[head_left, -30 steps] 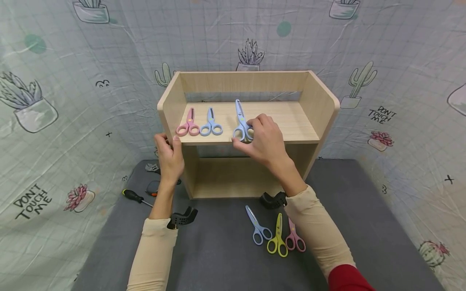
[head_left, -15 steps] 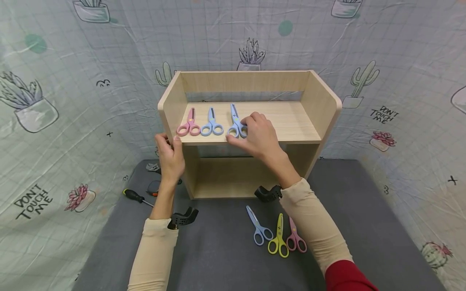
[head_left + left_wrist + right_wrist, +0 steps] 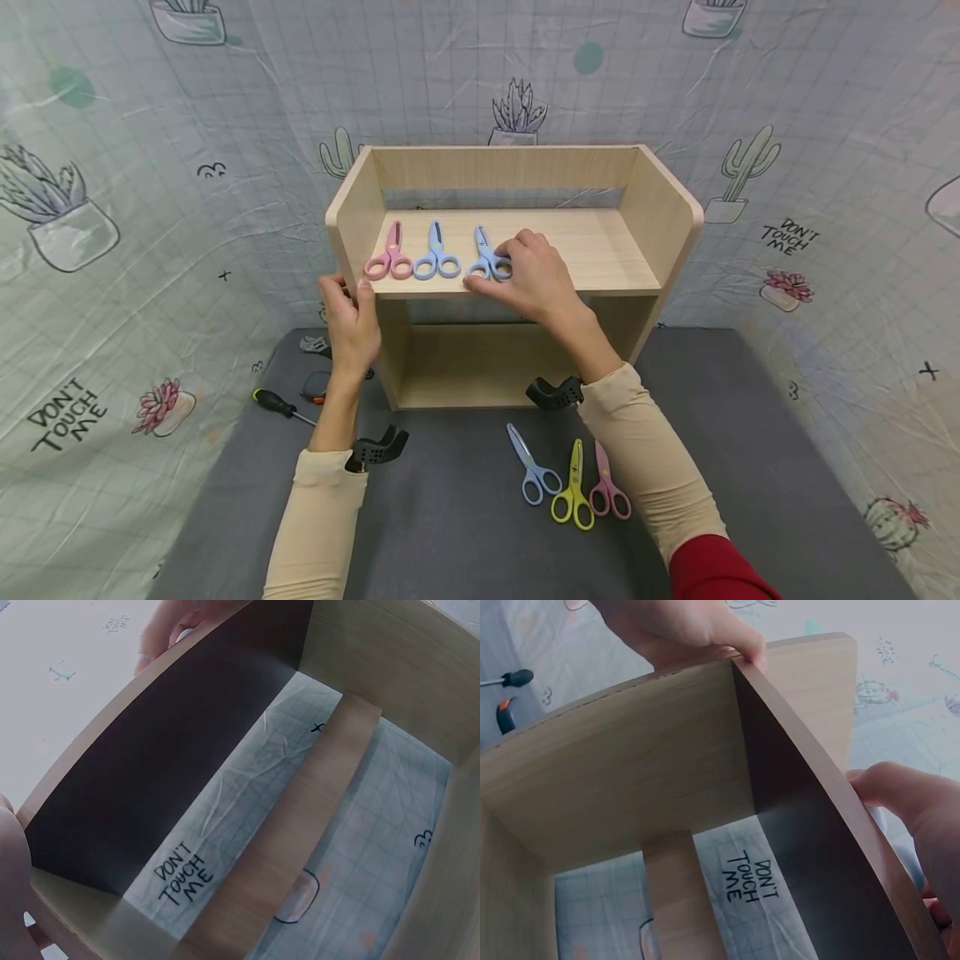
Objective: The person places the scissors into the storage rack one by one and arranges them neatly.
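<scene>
One light-blue plastic scissors pair on the pale wooden shelf
Head: your right hand pinches its handles; a light squeeze should suit. Your left hand grips the side panel. Left wrist: scissors hidden. Right wrist: your right thumb touches the shelf's edge.

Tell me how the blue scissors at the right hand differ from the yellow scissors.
The blue scissors are on the upper level of the wooden shelf, while the yellow scissors lie on the grey table. The right hand holds the blue scissors by the handles; no hand touches the yellow scissors. Both have two handle loops and blades pointing away from the person.
</scene>
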Tool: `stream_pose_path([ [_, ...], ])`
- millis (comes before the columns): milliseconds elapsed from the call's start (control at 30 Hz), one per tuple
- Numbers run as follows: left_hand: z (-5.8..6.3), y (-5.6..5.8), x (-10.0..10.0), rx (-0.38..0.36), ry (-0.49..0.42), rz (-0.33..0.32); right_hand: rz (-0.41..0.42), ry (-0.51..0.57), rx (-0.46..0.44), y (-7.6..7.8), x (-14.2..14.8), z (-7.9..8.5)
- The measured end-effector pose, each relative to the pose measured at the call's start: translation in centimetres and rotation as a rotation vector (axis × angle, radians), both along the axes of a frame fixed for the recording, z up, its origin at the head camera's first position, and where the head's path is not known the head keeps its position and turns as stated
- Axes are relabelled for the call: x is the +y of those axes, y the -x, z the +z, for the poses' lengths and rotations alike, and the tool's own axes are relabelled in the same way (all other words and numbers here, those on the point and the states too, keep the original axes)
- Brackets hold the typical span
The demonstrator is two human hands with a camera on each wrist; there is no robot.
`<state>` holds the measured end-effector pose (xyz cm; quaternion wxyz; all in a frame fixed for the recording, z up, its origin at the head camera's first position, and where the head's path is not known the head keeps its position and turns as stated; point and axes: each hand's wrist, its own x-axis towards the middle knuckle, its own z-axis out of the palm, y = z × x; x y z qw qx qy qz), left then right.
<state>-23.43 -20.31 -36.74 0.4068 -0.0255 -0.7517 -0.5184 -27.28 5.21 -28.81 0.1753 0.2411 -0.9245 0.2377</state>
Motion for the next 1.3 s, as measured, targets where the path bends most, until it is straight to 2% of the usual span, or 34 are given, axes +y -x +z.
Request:
stream_pose_path([
  [167,-0.01,-0.12,0.02,-0.01,-0.006,-0.004,-0.001,-0.025,-0.018,-0.04,-0.08,-0.03],
  [500,-0.12,-0.28,-0.08,-0.019,-0.011,-0.002,-0.014,-0.073,-0.001,0.05,-0.52,-0.04],
  [1300,-0.08,-0.25,0.06,-0.007,-0.008,-0.014,-0.047,-0.063,0.006,-0.09,-0.49,-0.27],
])
